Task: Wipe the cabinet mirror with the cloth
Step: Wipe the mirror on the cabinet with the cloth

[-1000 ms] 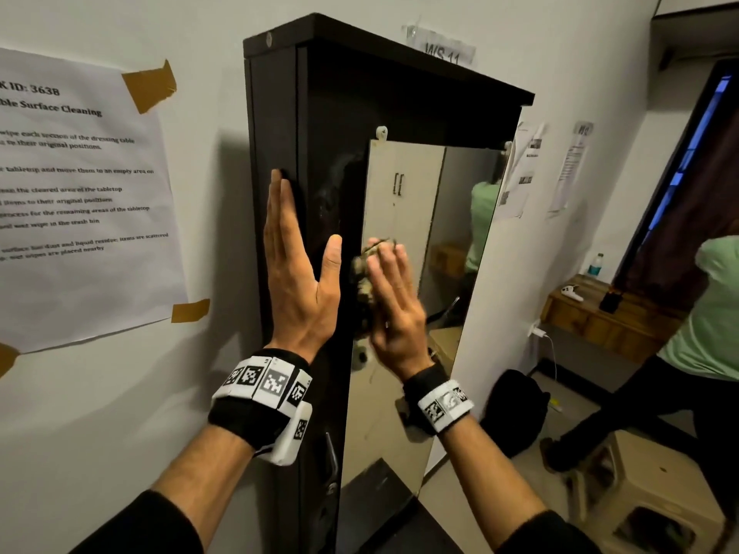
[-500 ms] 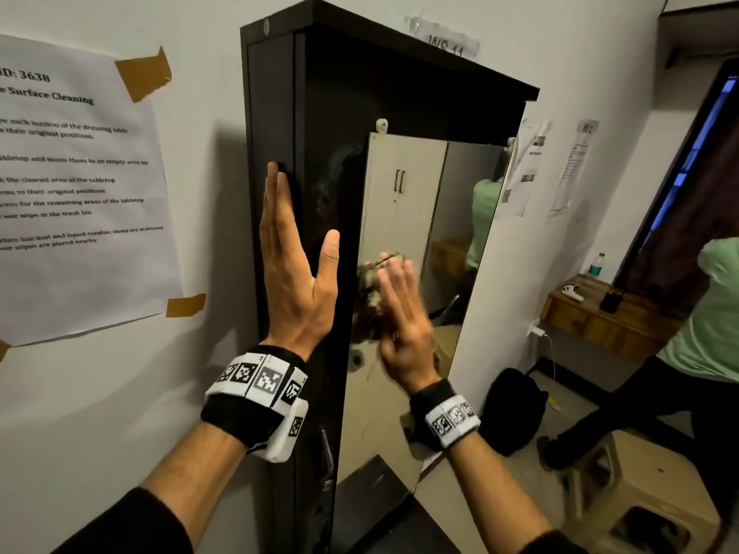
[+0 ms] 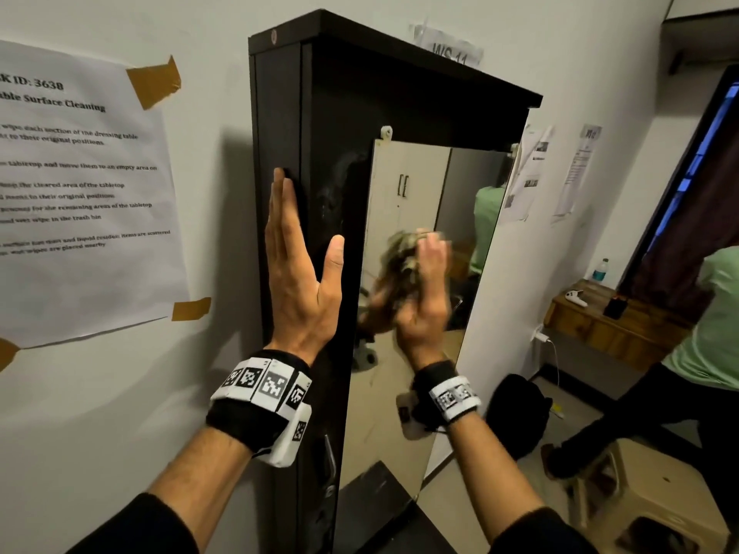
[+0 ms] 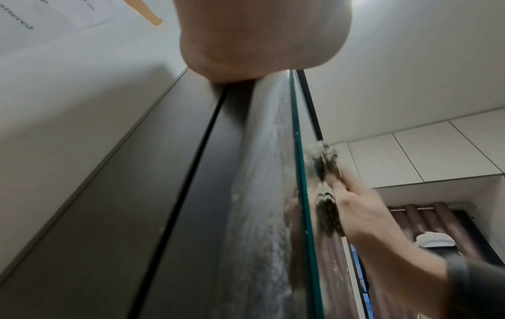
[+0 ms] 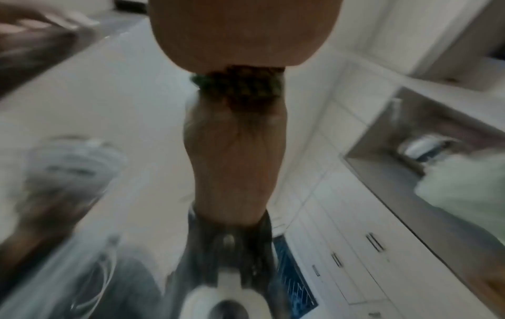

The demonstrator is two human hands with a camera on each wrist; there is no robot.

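Mid-wipe here. The right hand (image 3: 424,297) sits centre frame, pressing a bunched cloth (image 3: 400,261) flat against the mirror (image 3: 404,413); it's blurry, so I can't tell how much the fingers curl round the cloth. The left hand (image 3: 298,265), fingers straight and thumb out, holds nothing and lies flat on the cabinet (image 3: 340,113) edge, left of the glass. The lower mirror looks untouched, so I'd guess the next strokes need to work downward with steady pressure.

The right hand (image 3: 424,297) and cloth (image 3: 400,257) are motion-blurred, and the cloth hides the fingertips.
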